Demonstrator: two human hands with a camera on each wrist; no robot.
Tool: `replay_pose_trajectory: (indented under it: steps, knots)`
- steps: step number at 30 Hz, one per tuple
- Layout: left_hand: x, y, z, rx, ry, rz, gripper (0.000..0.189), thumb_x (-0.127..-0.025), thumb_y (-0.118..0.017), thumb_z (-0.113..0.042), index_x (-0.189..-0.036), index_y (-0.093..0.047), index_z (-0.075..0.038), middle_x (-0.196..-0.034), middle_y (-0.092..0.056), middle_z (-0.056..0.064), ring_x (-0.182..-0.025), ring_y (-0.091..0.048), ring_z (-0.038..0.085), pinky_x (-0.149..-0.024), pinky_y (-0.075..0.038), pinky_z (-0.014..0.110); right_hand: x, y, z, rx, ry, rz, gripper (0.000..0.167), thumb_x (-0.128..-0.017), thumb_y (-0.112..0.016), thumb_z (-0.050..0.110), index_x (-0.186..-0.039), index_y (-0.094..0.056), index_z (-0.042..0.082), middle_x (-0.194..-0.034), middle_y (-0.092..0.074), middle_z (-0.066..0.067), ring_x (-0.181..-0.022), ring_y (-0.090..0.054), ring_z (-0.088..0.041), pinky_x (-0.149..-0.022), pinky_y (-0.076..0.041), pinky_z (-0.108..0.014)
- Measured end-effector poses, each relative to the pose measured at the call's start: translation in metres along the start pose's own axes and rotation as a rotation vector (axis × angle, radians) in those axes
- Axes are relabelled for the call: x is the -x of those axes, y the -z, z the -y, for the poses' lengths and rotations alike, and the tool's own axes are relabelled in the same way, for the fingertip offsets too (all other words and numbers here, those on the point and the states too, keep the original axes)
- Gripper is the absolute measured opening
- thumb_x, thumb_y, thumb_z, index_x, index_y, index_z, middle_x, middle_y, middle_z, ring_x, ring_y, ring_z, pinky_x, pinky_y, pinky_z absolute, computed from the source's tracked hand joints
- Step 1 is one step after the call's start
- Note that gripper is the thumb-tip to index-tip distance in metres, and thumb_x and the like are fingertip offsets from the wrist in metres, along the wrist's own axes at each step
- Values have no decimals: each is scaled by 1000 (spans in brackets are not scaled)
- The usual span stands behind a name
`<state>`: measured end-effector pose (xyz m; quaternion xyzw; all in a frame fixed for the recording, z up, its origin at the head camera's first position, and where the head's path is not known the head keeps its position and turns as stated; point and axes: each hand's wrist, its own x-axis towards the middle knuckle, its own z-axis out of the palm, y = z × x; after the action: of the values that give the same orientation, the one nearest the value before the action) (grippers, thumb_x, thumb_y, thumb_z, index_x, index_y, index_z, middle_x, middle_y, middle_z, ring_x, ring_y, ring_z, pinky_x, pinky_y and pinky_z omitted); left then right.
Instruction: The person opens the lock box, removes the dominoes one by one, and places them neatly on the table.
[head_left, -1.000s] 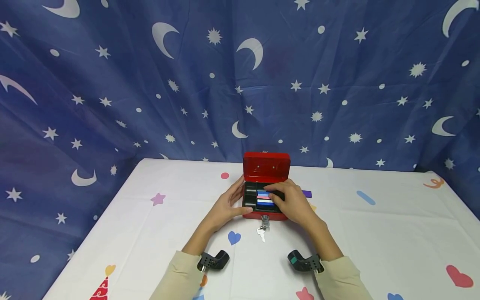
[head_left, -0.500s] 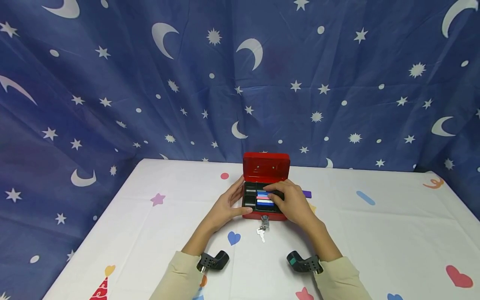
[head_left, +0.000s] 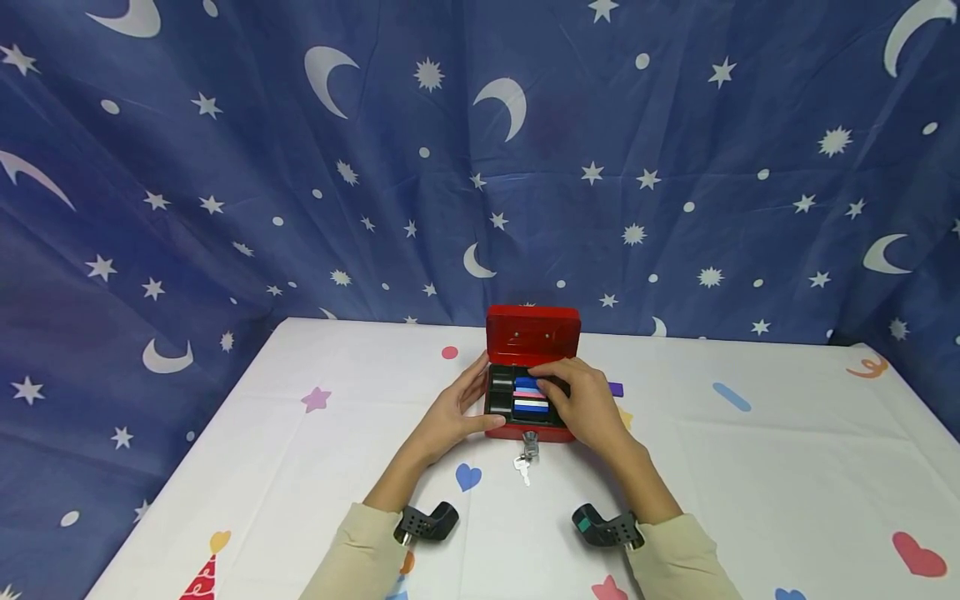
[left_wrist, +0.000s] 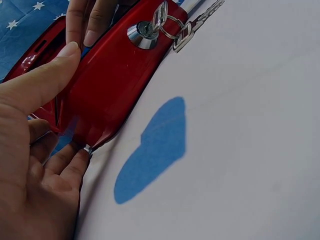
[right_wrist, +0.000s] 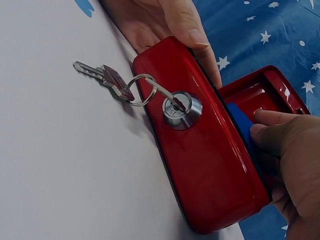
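A red cash box [head_left: 533, 333] stands with its lid raised. Its black tray [head_left: 500, 403] holds a row of flat blue, pink and white pieces. My left hand [head_left: 442, 421] grips the box's left side, thumb on the front rim and fingers along the side wall. Over the tray's right half, my right hand [head_left: 588, 404] pinches a blue flat piece [right_wrist: 242, 122], whose lower part is hidden in the box. In the front lock [right_wrist: 182, 111] sits one key, with another key [head_left: 522, 468] hanging from its ring onto the table.
A purple object [head_left: 615, 389] lies just right of the box, partly behind the right hand. The white tablecloth [head_left: 787, 467] carries printed hearts and stars. A blue starry curtain [head_left: 675, 125] hangs behind the table.
The right fingers have shifted slightly at the tray, and a darker blue face now shows at the back of the row of pieces. The left hand and box have stayed put.
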<state>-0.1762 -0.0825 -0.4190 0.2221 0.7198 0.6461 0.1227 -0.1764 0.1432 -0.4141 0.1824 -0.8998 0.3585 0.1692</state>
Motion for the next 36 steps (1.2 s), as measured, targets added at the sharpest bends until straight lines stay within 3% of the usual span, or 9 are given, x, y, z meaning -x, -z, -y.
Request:
replay_pose_trajectory:
  steps: [26,33,36]
  knots:
    - [1,-1,-1,8,-17,-4,89,-81,-72,0,-152,-18,-3,-154,-25,16,-139,-28,33,-113,-23,43,-5,10,7,-15,67,-49,20,-84,-72,3,-102,-75,11,-99,-71,-2,-96,-63,-20,-89,-52,-39]
    - [0,-1,0,3,-7,-6,89,-81,-73,-2,-152,-19,-4,-155,-24,15,-139,-28,32,-113,-23,42,-3,26,11,8,116,-104,24,-80,-74,-2,-100,-76,9,-97,-71,-3,-84,-60,-16,-70,-56,-32]
    - [0,-1,1,4,-7,-6,89,-81,-73,-2,-152,-19,-4,-155,-23,15,-139,-28,32,-113,-23,43,-1,34,10,20,131,-122,25,-79,-75,-3,-100,-76,9,-96,-71,-3,-83,-60,-16,-68,-56,-31]
